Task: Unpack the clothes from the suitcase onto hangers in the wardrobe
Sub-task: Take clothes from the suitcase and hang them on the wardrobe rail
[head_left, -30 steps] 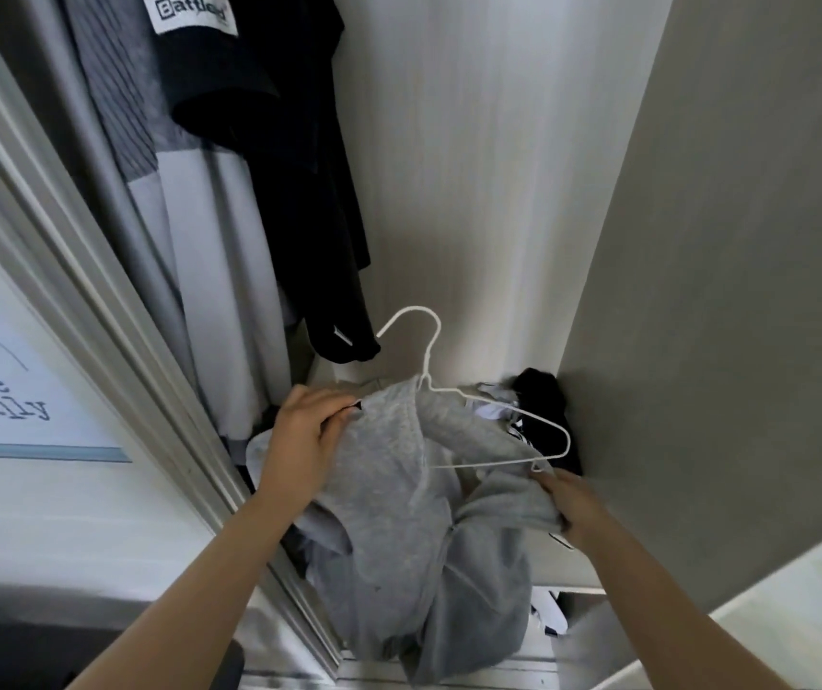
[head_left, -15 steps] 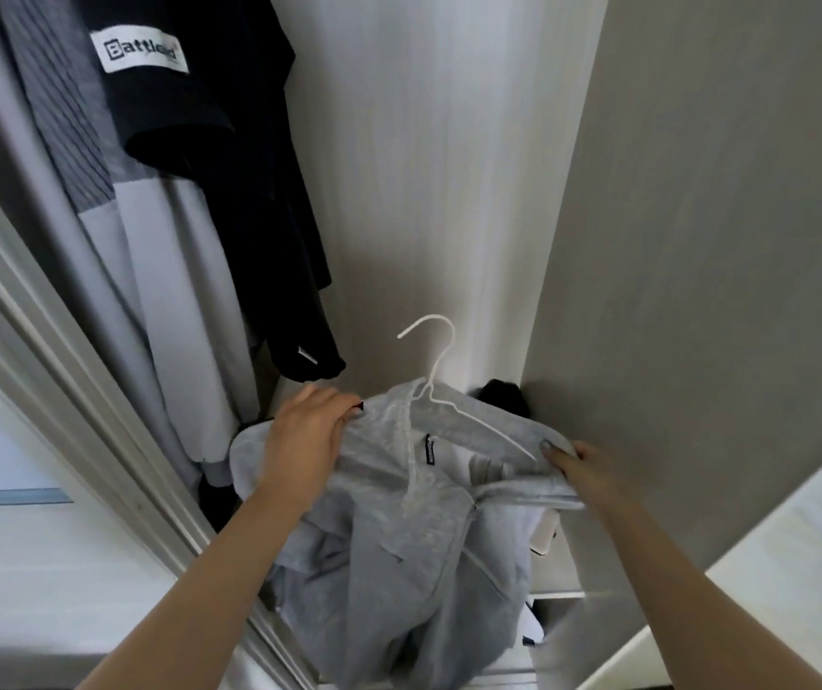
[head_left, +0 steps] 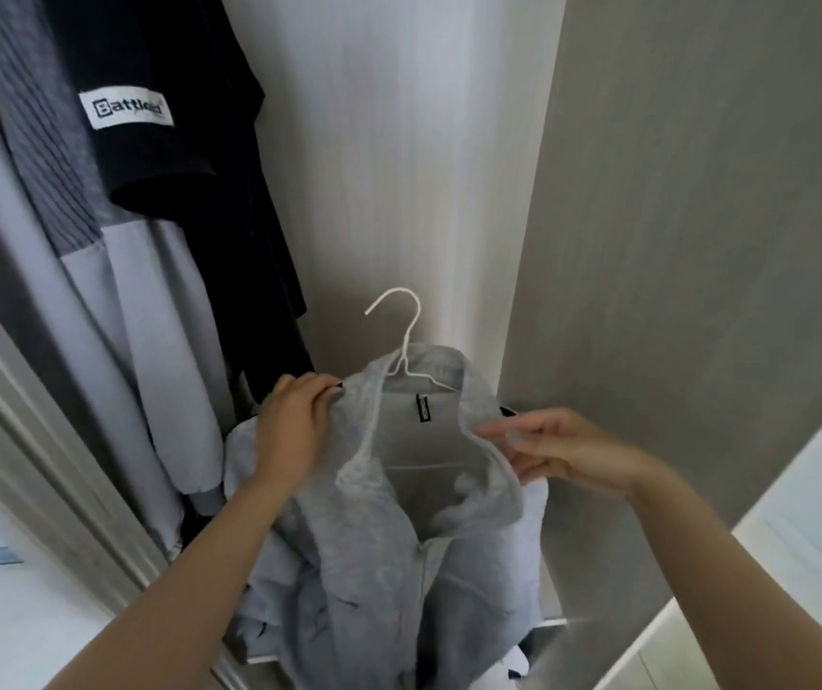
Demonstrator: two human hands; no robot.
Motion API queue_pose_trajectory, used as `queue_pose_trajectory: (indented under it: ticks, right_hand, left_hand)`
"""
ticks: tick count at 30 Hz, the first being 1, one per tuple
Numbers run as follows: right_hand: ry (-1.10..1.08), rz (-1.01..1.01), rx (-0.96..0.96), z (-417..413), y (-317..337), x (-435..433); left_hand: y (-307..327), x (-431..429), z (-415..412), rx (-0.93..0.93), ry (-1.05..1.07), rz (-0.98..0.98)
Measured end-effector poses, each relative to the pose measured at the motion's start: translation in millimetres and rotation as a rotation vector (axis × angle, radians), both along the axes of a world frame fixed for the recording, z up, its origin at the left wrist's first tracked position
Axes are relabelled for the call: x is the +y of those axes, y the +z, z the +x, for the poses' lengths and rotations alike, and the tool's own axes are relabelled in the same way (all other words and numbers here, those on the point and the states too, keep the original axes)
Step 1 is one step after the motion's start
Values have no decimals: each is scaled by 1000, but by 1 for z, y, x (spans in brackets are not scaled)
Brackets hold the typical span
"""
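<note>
Risks I see: black tee [head_left: 174, 141] hangs close on left, so hook of wire hanger [head_left: 406, 341] may snag it going up. Left hand [head_left: 294, 430] grips left shoulder of grey hoodie [head_left: 374, 540]. Right shoulder looks loose and could slide off hanger. Right hand [head_left: 563, 450] blurred at hood edge, can't tell if pinching or only touching. Hoodie: soft fleece, neck gaping, black label showing, bulk slumped low. Held in wardrobe opening, right of hung clothes, hook free in air.

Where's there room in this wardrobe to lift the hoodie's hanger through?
Free: the strip along the pale back panel, bordered by the black T-shirt and the grey side wall, right above the grey hoodie and its white hanger. Crowded: far left, where hung clothes overlap.
</note>
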State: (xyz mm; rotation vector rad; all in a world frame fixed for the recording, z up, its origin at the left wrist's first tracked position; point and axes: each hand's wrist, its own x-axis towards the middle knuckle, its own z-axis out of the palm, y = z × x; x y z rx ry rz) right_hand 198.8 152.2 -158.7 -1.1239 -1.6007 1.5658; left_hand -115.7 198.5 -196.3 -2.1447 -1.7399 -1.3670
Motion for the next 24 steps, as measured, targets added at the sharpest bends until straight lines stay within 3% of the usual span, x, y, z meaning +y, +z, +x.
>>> queue_pose_trajectory:
  ticks: [2, 3, 5, 12, 18, 22, 24]
  right_hand:
    - [-256, 297, -121, 9, 5, 17]
    - [-381, 489, -281, 15, 6, 26]
    - [-362, 695, -474, 17, 10, 40]
    - [-336, 890, -460, 14, 78, 53]
    - [-706, 1075, -434, 15, 191, 65]
    - [-910, 1179, -670, 18, 252, 55]
    - [-881, 1189, -874, 20, 273, 54]
  left_hand:
    - [17, 5, 4, -50, -61, 34]
    - [23, 6, 4, -75, -82, 55]
    - [37, 8, 6, -121, -124, 96]
    - [105, 31, 7, -175, -194, 240]
    - [220, 57, 15, -169, -304, 407]
    - [279, 68, 14, -175, -320, 415]
    - [294, 75, 12, -197, -314, 412]
